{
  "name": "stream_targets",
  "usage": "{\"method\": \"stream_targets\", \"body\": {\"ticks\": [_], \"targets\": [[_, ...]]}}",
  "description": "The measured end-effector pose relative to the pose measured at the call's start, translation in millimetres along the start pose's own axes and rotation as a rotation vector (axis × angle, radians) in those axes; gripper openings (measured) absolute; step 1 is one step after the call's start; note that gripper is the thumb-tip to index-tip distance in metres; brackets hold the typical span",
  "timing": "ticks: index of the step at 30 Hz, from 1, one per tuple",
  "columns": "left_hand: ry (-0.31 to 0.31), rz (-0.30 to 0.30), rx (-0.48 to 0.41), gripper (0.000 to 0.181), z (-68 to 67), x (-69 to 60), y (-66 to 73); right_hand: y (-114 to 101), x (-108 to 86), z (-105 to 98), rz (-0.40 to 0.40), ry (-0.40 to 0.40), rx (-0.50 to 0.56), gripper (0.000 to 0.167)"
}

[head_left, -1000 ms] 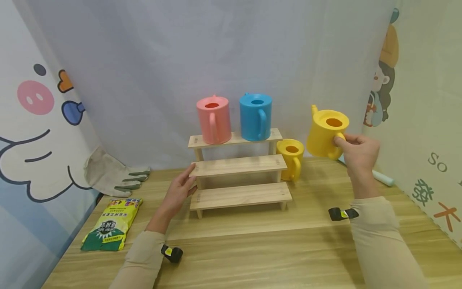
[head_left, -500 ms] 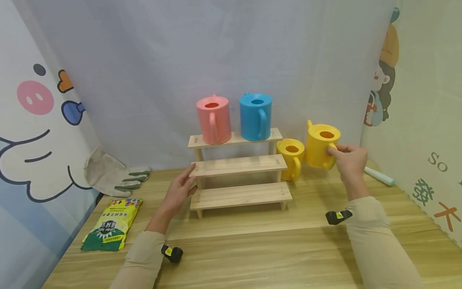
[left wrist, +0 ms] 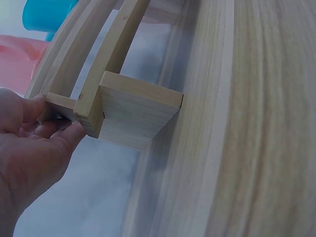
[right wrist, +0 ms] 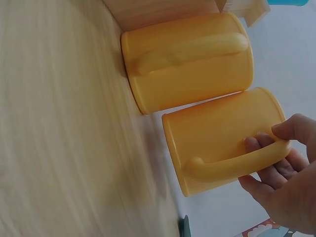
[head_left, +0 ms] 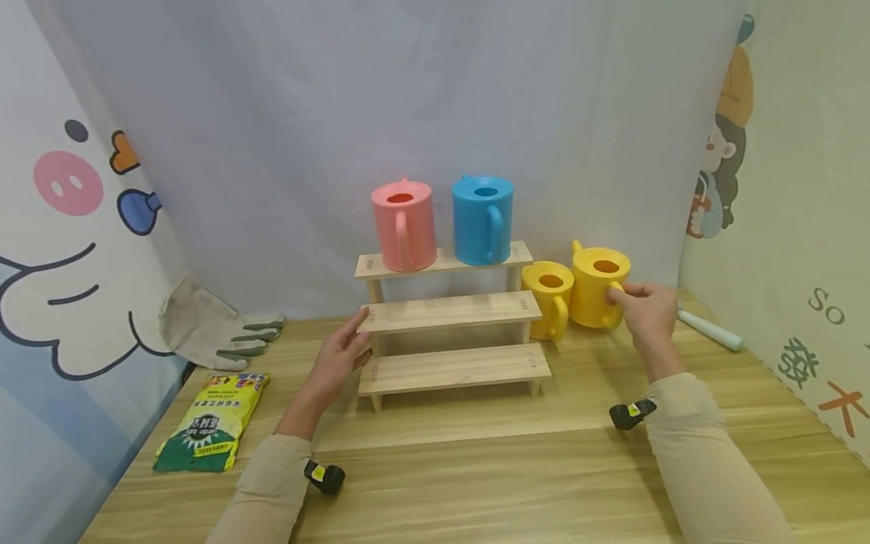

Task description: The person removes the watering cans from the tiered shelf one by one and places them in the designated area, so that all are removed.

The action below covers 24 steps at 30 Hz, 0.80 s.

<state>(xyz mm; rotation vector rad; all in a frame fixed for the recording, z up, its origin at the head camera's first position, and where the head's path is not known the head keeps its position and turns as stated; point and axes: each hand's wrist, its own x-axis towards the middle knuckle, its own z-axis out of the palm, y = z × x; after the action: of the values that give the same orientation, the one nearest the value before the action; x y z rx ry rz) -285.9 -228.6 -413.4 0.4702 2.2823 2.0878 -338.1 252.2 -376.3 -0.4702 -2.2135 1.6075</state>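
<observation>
My right hand [head_left: 649, 313] holds a yellow watering can [head_left: 590, 291] by its handle, fingers curled through it in the right wrist view. The can's base looks slightly above the table, at the back right. Close beside it, a second yellow watering can [right wrist: 187, 61] stands upright on the table, against the right end of a three-step wooden shelf stand [head_left: 451, 311]. My left hand [head_left: 336, 363] grips the left end of the middle step, thumb and fingers about its edge. A pink watering can [head_left: 405, 230] and a blue watering can [head_left: 481, 223] stand on the top step.
At the left lie a grey work glove [head_left: 204, 329] and a yellow-green packet [head_left: 211, 423]. A pale green rod-like handle [head_left: 710, 331] lies at the right edge. Curtains [head_left: 306, 136] close off the back of the wooden table [head_left: 476, 483].
My right hand has lowered the yellow watering can and moved it left, next to the other yellow one. The left hand has stayed on the shelf stand.
</observation>
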Motion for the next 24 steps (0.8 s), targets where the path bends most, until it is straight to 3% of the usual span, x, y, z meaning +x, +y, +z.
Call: {"method": "stream_targets", "body": {"ticks": [19,24], "targets": [[0.007,-0.005,-0.025,0.055,2.0,0.5,0.3,10.2,2.1,-0.9,0.105,-0.066,0.000,0.018],[0.016,-0.014,-0.027,0.055,1.5,0.4,0.2,7.3,1.5,-2.9,0.098,-0.097,-0.009,0.019]]}}
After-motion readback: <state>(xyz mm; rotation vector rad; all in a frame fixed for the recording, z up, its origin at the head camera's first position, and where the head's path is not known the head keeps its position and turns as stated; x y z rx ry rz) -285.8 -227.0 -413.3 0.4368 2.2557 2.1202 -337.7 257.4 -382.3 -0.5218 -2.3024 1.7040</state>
